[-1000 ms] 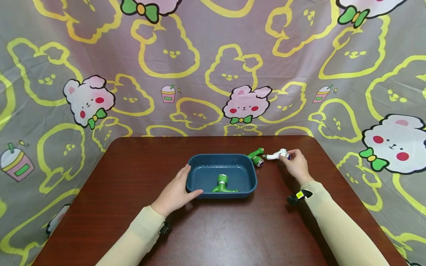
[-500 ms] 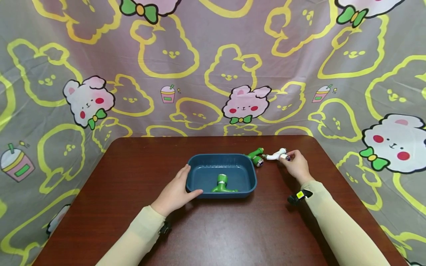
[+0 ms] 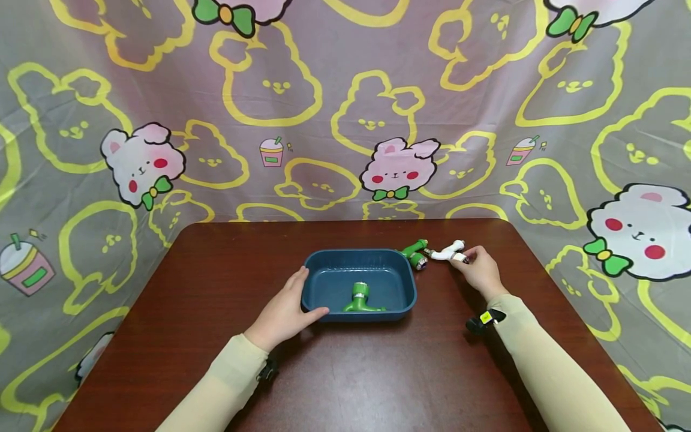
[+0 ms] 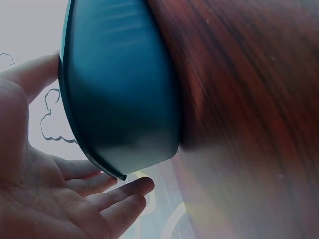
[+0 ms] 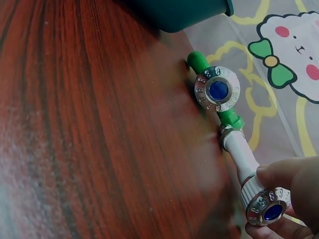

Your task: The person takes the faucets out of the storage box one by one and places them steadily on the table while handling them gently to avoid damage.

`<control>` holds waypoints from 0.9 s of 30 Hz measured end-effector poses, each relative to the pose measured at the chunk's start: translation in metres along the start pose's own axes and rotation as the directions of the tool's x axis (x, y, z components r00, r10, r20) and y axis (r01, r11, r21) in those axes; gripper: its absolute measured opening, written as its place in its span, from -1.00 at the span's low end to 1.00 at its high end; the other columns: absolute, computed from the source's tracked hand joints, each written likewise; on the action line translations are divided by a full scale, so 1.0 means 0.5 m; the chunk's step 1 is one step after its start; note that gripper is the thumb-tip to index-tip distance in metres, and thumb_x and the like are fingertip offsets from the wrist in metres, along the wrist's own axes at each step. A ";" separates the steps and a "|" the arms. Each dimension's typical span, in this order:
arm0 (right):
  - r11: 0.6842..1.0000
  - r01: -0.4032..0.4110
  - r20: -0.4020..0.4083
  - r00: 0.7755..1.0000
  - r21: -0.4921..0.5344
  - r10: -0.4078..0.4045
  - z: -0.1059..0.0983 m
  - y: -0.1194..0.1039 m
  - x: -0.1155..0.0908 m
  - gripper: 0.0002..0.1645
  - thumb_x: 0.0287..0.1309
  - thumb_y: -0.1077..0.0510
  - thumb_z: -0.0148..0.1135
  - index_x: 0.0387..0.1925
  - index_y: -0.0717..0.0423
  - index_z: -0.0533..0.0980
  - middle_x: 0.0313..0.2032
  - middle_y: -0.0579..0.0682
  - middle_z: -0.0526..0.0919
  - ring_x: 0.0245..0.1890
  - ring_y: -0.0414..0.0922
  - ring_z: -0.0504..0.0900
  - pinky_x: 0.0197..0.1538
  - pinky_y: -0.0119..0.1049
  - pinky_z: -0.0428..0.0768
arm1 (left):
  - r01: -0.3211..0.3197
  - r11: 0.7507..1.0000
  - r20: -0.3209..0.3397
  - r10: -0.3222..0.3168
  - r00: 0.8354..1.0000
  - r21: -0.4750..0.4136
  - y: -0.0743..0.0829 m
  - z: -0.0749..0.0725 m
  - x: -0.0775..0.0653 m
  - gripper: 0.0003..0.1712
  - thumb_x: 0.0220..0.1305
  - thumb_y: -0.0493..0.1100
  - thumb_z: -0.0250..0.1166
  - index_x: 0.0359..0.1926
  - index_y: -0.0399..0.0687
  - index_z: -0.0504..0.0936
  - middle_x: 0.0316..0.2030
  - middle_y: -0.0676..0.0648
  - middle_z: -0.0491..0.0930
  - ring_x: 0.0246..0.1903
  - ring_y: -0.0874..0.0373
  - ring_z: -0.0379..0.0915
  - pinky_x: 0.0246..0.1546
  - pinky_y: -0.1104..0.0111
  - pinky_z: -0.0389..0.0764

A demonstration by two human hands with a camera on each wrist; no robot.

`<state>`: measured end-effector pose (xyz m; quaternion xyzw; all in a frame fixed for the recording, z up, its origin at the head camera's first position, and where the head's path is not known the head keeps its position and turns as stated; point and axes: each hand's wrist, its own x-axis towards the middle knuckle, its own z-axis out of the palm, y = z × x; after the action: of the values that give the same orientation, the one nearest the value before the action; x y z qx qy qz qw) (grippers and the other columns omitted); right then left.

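In the head view, my left hand (image 3: 283, 309) rests against the left end of a dark blue plastic basin (image 3: 360, 315), thumb along the front rim. The left wrist view shows its fingers relaxed and spread beside the basin wall (image 4: 122, 94). A green tap (image 3: 360, 297) lies inside the basin. My right hand (image 3: 480, 271) pinches the knob end of a white tap (image 3: 445, 252); in the right wrist view, thumb and fingers (image 5: 294, 184) hold its ribbed knob with a blue-centred metal cap (image 5: 266, 208). A second green tap (image 3: 415, 252) lies between basin and white tap.
The brown wooden table (image 3: 367, 378) carries everything. Behind it and at both sides hangs a grey curtain (image 3: 324, 138) with cartoon prints. In the right wrist view, the green tap's metal cap (image 5: 217, 89) faces the camera, near the white tap's threaded end.
The knob end of the white tap has shifted slightly toward me and left, with my right hand still gripping it. My left hand and the basin stay in place.
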<state>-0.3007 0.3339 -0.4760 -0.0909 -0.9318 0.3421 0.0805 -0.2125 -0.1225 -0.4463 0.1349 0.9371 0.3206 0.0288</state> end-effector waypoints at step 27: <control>1.000 0.000 0.015 1.000 -0.011 0.000 0.011 0.005 0.001 -0.49 0.25 0.00 0.41 -0.06 0.31 0.42 -0.20 0.25 0.57 -0.17 0.15 0.52 -0.13 -0.16 0.42 | -0.008 1.000 -0.004 0.008 1.000 0.005 -0.005 0.003 0.001 0.21 0.22 0.19 0.49 0.61 -0.26 0.03 0.61 -0.26 0.02 0.50 -0.21 0.21 0.35 -0.04 0.47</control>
<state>-0.3022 0.3323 -0.4816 -0.0889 -0.9342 0.3377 0.0728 -0.2134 -0.1233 -0.4489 0.1380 0.9374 0.3186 0.0252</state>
